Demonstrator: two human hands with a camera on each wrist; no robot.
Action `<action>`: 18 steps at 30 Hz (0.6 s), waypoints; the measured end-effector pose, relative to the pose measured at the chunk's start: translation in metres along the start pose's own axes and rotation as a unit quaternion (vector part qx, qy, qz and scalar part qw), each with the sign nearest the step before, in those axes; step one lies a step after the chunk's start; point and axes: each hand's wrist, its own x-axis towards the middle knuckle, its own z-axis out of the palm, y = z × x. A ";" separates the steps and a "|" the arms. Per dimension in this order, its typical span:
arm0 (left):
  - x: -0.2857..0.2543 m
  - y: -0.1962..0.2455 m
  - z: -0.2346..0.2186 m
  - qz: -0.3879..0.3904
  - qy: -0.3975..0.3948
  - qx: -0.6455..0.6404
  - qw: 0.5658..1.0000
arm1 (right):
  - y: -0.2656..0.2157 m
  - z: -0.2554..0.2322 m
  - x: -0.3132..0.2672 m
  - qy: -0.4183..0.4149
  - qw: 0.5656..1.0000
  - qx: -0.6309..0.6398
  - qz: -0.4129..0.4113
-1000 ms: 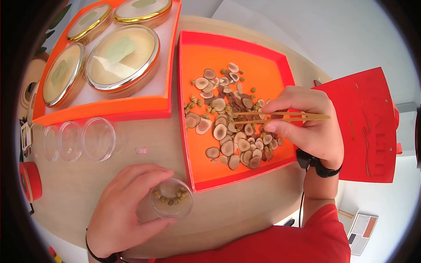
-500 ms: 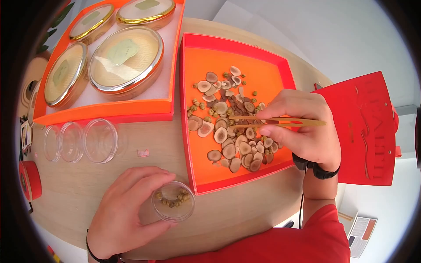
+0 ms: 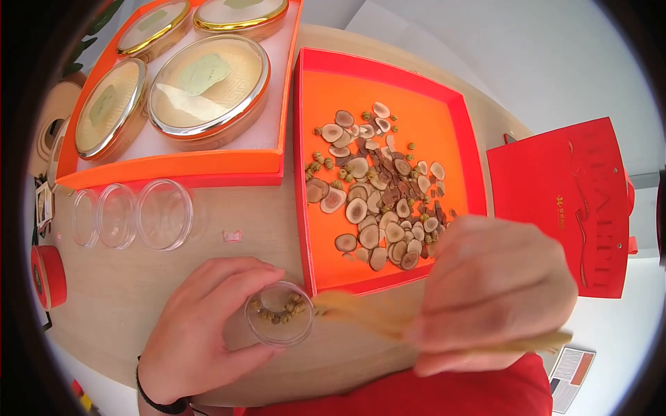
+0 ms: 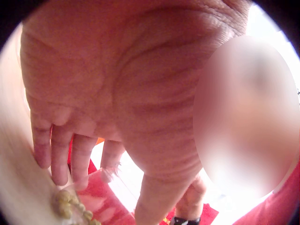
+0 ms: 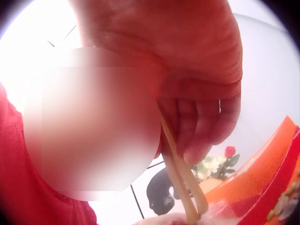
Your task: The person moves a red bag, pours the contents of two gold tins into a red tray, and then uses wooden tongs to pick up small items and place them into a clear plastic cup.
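Note:
My left hand (image 3: 198,326) holds a small clear round container (image 3: 281,336) between thumb and fingers at the table's near side. Inside lie several small coiled, olive-brown dried pieces (image 3: 279,315), which also show in the left wrist view. The right hand (image 3: 496,291), blurred, grips a pair of wooden tweezers (image 3: 374,315). Their tips are right by the container's right rim, with small dark bits beside them. In the right wrist view the tweezers (image 5: 180,180) run down from the fingers. Beyond both hands, an orange-lined red box (image 3: 416,90) holds round dried slices (image 3: 395,232) mixed with more coiled pieces.
Clear round containers (image 3: 165,215) stand in a row at the left. Behind them an orange box (image 3: 170,173) holds several lidded round tins (image 3: 208,83). A pink scrap (image 3: 232,236) lies on the table (image 3: 257,215). A red bag (image 3: 562,208) stands at the right.
My right hand has moved with the tweezers from over the slices in the box, toward me, to the container's side. The left hand still holds the container in nearly the same place.

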 end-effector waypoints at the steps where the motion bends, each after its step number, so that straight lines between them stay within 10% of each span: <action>1: 0.000 0.000 0.000 0.000 0.001 0.001 1.000 | -0.002 0.004 0.003 -0.014 1.000 0.011 -0.006; 10: -0.001 0.000 -0.001 0.011 -0.002 -0.003 1.000 | 0.007 0.006 -0.003 0.050 0.998 -0.002 0.035; 18: 0.000 0.002 -0.001 0.004 -0.006 0.008 1.000 | 0.031 0.001 0.010 0.089 0.953 -0.076 0.278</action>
